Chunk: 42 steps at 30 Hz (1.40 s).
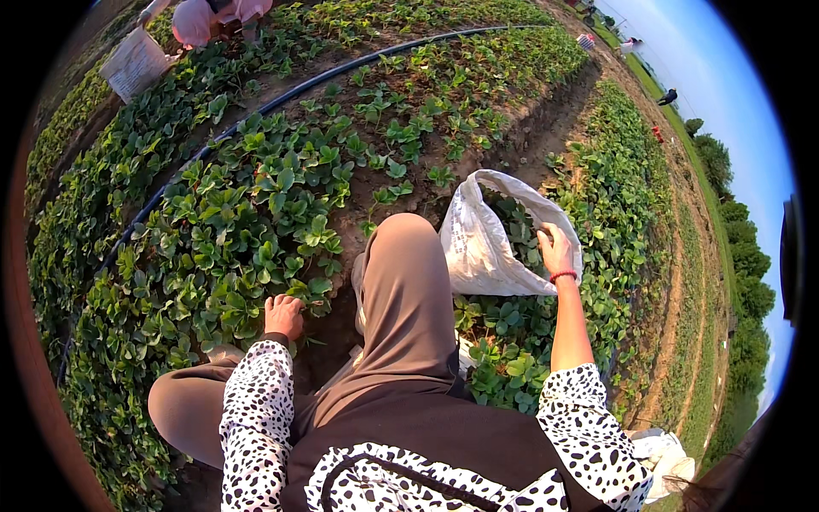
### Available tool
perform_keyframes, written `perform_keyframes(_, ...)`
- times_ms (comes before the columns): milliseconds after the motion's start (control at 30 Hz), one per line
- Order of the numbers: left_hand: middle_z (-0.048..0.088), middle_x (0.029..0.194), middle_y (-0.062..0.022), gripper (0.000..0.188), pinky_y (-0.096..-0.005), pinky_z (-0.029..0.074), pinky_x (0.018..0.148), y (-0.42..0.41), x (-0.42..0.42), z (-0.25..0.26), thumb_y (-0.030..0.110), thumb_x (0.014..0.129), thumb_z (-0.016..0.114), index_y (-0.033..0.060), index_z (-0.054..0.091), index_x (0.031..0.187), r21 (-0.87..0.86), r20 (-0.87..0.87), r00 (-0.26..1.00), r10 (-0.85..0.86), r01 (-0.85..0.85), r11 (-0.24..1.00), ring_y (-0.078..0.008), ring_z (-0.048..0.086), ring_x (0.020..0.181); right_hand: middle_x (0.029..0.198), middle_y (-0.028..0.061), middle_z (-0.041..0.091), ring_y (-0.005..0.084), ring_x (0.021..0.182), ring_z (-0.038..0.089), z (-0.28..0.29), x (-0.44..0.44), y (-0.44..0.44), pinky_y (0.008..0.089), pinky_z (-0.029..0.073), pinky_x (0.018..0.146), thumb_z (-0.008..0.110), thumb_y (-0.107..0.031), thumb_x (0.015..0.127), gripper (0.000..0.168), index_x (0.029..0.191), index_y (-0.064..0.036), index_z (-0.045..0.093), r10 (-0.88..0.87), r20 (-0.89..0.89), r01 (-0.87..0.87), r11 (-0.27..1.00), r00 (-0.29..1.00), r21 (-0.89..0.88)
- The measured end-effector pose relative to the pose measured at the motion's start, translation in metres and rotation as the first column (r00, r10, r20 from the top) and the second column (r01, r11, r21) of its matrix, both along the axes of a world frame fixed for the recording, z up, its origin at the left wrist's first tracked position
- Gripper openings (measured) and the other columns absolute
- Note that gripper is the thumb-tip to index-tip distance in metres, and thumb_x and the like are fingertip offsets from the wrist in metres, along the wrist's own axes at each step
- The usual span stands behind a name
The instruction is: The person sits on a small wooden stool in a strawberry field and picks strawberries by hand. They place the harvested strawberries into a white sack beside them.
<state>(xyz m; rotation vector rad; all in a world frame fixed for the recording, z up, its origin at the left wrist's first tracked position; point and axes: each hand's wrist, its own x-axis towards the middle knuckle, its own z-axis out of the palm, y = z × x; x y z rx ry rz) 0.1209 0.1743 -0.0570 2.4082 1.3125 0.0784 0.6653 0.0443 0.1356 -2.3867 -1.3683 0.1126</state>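
Observation:
My left hand (285, 315) is low among the leaves of strawberry plants (237, 275), left of my raised knee. Its fingers are curled down, and whether they pinch anything cannot be told. At the right, my right hand (555, 248), with a red beaded bracelet (563, 276) at the wrist, is at the inner side of a white woven sack (477, 249). The sack's mouth gapes, and green leaves show inside it. The thumb and fingers lie near the rim; their grip on it is unclear.
A long black hose (333, 72) curves across the plant rows. Beyond it a person in pink (192, 25) bends beside a white bucket (135, 64). A soil furrow (544, 128) runs ahead past the sack. Other people are far off at the upper right. White cloth (662, 457) lies by my right elbow.

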Motion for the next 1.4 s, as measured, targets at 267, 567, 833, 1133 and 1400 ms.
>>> perform_keyframes(267, 0.056, 0.108, -0.0034, 0.029, -0.0405, 0.031, 0.096, -0.008, -0.015, 0.01, 0.012, 0.069, 0.058, 0.0157, 0.062, 0.098, 0.022, 0.058, 0.997, 0.052, -0.054, 0.998, -0.024, 0.044, 0.115, 0.143, 0.0202, 0.022, 0.0355, 0.13, 0.027, -0.09, 0.007, 0.059, 0.0396, 0.029, 0.105, 0.069, -0.031, 0.072, 0.082, 0.139, -0.016, 0.025, 0.053, -0.223, -0.128, 0.933, 0.973, -0.337)
perform_keyframes(567, 0.057, 0.103, -0.0035, 0.026, -0.0396, 0.035, 0.091, -0.028, -0.008, 0.024, 0.01, 0.069, 0.057, 0.0131, 0.061, 0.095, 0.016, 0.129, 0.991, 0.043, -0.045, 0.999, -0.0244, 0.046, 0.112, 0.132, 0.0177, 0.038, 0.0351, 0.122, 0.039, -0.156, 0.043, 0.103, 0.0376, 0.032, 0.103, 0.064, -0.029, 0.076, 0.068, 0.134, -0.01, 0.035, -0.201, -0.437, -0.067, 0.848, 0.877, -0.525)
perform_keyframes(833, 0.052, 0.113, -0.0053, 0.031, -0.0395, 0.034, 0.094, -0.018, -0.018, 0.022, 0.011, 0.07, 0.057, 0.0141, 0.06, 0.1, -0.032, 0.149, 0.967, 0.206, -0.203, 0.979, -0.0249, 0.043, 0.115, 0.122, 0.016, 0.053, 0.0301, 0.107, 0.054, -0.04, 0.005, 0.108, 0.0368, 0.041, 0.096, 0.064, -0.035, 0.074, 0.061, 0.128, -0.013, 0.047, -0.012, -0.116, -0.074, 0.706, 0.993, -0.704)
perform_keyframes(1133, 0.055, 0.109, -0.0028, 0.03, -0.0388, 0.036, 0.091, -0.004, -0.017, 0.023, 0.01, 0.071, 0.057, 0.0155, 0.059, 0.101, 0.032, 0.209, 0.93, 0.303, -0.316, 0.948, -0.023, 0.045, 0.114, 0.091, 0.0114, 0.067, 0.0217, 0.083, 0.064, 0.092, -0.195, 0.184, 0.0323, 0.05, 0.073, 0.056, -0.027, 0.086, 0.03, 0.111, -0.011, 0.059, 0.561, -0.129, -0.558, 0.828, 0.818, 0.063)
perform_keyframes(1400, 0.057, 0.107, -0.0059, 0.034, -0.0385, 0.038, 0.089, -0.003, -0.012, 0.021, 0.002, 0.072, 0.053, 0.0114, 0.058, 0.104, 0.029, 0.333, 0.851, 0.407, -0.44, 0.897, -0.0243, 0.048, 0.111, 0.093, 0.0103, 0.065, 0.0167, 0.084, 0.061, -0.114, -0.363, 0.231, 0.0295, 0.048, 0.077, 0.05, -0.018, 0.083, 0.03, 0.108, -0.005, 0.06, 0.504, -0.766, -0.801, 0.598, 0.399, -0.024)
